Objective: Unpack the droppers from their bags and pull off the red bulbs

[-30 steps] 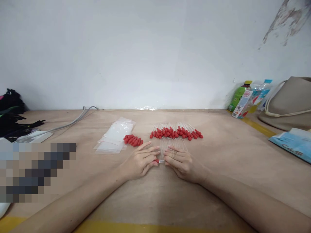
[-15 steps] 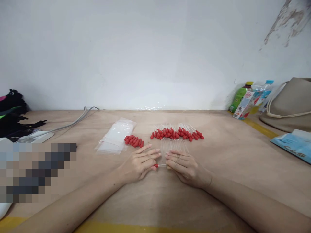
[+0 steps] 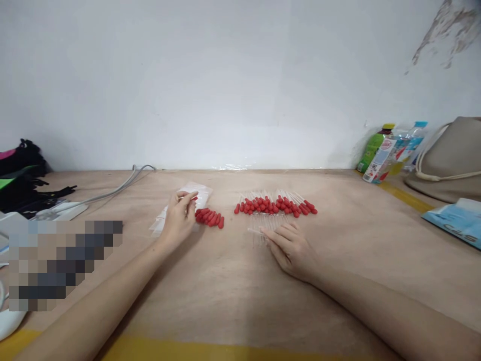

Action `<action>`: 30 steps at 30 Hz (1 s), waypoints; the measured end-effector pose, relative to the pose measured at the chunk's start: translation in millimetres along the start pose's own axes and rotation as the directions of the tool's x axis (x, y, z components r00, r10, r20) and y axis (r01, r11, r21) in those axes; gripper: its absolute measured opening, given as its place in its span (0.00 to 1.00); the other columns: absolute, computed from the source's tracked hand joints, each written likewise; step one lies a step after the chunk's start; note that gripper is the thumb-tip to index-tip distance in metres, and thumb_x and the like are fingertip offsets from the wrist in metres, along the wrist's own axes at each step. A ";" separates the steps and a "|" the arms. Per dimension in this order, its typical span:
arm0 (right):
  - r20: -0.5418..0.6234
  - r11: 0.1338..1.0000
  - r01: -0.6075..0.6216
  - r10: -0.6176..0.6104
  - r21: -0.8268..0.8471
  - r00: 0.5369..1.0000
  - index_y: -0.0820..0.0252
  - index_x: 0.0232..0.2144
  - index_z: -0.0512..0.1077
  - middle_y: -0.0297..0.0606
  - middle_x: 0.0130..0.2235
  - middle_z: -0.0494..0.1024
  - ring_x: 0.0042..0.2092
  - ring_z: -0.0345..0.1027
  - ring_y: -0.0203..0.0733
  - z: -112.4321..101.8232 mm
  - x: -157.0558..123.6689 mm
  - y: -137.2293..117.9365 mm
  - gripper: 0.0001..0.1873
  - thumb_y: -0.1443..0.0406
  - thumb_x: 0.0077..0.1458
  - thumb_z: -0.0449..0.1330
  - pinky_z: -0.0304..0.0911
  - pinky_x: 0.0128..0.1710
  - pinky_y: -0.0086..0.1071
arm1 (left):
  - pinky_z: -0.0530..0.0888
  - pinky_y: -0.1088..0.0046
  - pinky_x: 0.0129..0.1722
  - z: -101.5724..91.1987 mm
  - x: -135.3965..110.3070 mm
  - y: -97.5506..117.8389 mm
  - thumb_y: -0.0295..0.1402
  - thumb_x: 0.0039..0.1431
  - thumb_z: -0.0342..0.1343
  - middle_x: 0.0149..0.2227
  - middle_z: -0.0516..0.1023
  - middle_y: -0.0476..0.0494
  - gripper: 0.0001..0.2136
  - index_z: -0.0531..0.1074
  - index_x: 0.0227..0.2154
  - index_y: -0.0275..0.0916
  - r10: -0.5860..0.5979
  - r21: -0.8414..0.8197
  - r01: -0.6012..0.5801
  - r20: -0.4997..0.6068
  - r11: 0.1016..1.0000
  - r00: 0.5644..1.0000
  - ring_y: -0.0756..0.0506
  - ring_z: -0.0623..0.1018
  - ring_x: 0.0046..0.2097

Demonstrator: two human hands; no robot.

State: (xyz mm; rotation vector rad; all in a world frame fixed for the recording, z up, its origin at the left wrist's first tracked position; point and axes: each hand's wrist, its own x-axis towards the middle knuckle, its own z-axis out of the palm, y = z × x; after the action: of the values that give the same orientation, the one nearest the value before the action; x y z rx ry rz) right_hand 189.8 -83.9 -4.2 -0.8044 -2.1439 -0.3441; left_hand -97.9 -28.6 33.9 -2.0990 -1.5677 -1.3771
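My left hand [image 3: 179, 217] is raised over the stack of clear plastic bags [image 3: 201, 193], its fingers pinched on a red rubber bulb [image 3: 193, 198]. Just to its right lies a small pile of loose red bulbs [image 3: 209, 218]. My right hand [image 3: 290, 246] lies flat on the wooden table [image 3: 233, 291], fingers stretched out over several clear glass tubes [image 3: 259, 229]. Behind that hand a row of droppers with red bulbs [image 3: 276, 205] is laid out side by side.
A grey cable [image 3: 112, 189] and dark clutter [image 3: 22, 175] sit at the far left, beside a blurred patch. Bottles [image 3: 391, 150], a beige bag [image 3: 449, 160] and a blue packet [image 3: 456, 220] stand at the right. A yellow strip [image 3: 225, 348] marks the near table edge.
My left hand left the middle of the table and moved up and left to the bags, now pinching a red bulb. My right hand shifted slightly farther onto the glass tubes.
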 end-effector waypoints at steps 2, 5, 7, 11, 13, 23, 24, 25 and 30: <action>-0.004 0.997 -0.063 0.063 0.049 0.998 0.65 0.41 0.70 0.36 0.24 0.70 0.29 0.59 0.36 2.6 4.9 -2.1 0.13 0.69 0.55 0.50 0.53 0.33 0.33 | 0.71 0.66 0.38 1.8 5.2 -16.7 0.32 0.54 0.48 0.33 0.70 0.42 0.12 0.71 0.41 0.39 -0.147 0.024 0.147 -0.004 0.989 0.989 0.44 0.72 0.38; -0.041 0.987 -0.134 0.138 0.090 0.990 0.62 0.36 0.72 0.35 0.24 0.73 0.29 0.62 0.35 5.9 15.2 -2.1 0.11 0.69 0.54 0.51 0.52 0.37 0.33 | 0.71 0.69 0.34 6.3 9.0 -35.1 0.35 0.52 0.51 0.29 0.73 0.45 0.15 0.71 0.42 0.37 -0.259 0.018 0.258 0.021 0.966 0.966 0.47 0.73 0.31; -0.054 0.985 -0.161 0.165 0.059 0.985 0.59 0.34 0.73 0.34 0.24 0.75 0.28 0.62 0.35 8.8 23.3 0.2 0.10 0.70 0.53 0.52 0.50 0.39 0.34 | 0.71 0.71 0.33 8.8 10.8 -39.8 0.38 0.49 0.52 0.29 0.74 0.46 0.17 0.71 0.41 0.36 -0.330 0.021 0.329 0.042 0.944 0.943 0.47 0.73 0.30; -0.036 0.986 -0.160 0.158 -0.047 0.987 0.58 0.29 0.74 0.33 0.22 0.73 0.28 0.61 0.35 18.3 37.7 4.6 0.09 0.69 0.51 0.53 0.46 0.41 0.36 | 0.70 0.72 0.35 9.3 13.2 -34.3 0.41 0.48 0.53 0.31 0.77 0.46 0.18 0.72 0.40 0.37 -0.399 0.074 0.394 0.083 0.916 0.913 0.46 0.75 0.33; -0.002 0.985 -0.153 0.153 -0.081 0.988 0.59 0.26 0.73 0.34 0.22 0.72 0.29 0.60 0.36 23.8 42.1 4.2 0.09 0.69 0.51 0.53 0.46 0.41 0.37 | 0.69 0.73 0.35 8.9 13.0 -28.8 0.41 0.48 0.53 0.32 0.77 0.45 0.17 0.73 0.39 0.37 -0.407 0.097 0.398 0.116 0.912 0.906 0.46 0.75 0.34; 0.190 0.970 -0.202 0.227 -0.138 0.955 0.61 0.22 0.69 0.35 0.26 0.71 0.34 0.61 0.37 35.7 45.1 -13.5 0.07 0.72 0.47 0.53 0.41 0.46 0.40 | 0.67 0.73 0.32 7.9 9.6 -20.6 0.45 0.55 0.42 0.27 0.78 0.44 0.20 0.73 0.26 0.36 -0.365 0.176 0.328 0.253 0.928 0.896 0.44 0.75 0.31; 0.208 0.967 -0.216 0.240 -0.133 0.948 0.61 0.21 0.69 0.35 0.26 0.71 0.34 0.60 0.37 35.3 45.4 -15.2 0.07 0.70 0.48 0.53 0.41 0.45 0.40 | 0.67 0.73 0.32 7.1 9.6 -20.4 0.46 0.56 0.40 0.27 0.78 0.43 0.21 0.73 0.26 0.36 -0.371 0.183 0.333 0.252 0.925 0.894 0.44 0.75 0.32; 0.225 0.965 -0.228 0.252 -0.129 0.941 0.61 0.21 0.68 0.35 0.26 0.71 0.34 0.60 0.37 34.8 45.7 -16.7 0.08 0.68 0.49 0.53 0.42 0.45 0.40 | 0.67 0.72 0.33 6.3 9.6 -20.3 0.46 0.56 0.39 0.28 0.78 0.42 0.22 0.74 0.27 0.36 -0.379 0.188 0.339 0.251 0.922 0.890 0.43 0.76 0.33; 0.278 0.963 -0.246 0.268 -0.112 0.922 0.62 0.24 0.69 0.37 0.30 0.71 0.37 0.60 0.40 33.4 45.4 -19.4 0.12 0.59 0.49 0.57 0.43 0.45 0.41 | 0.67 0.72 0.37 3.6 10.0 -20.2 0.47 0.57 0.37 0.33 0.78 0.41 0.24 0.74 0.31 0.35 -0.426 0.155 0.398 0.259 0.904 0.867 0.43 0.76 0.37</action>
State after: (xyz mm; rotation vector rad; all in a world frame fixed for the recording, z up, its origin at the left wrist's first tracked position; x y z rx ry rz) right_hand 135.8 -62.8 9.6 -1.2309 -2.2666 -0.1764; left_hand -112.5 -11.2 32.2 -2.0552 -2.2621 -1.1020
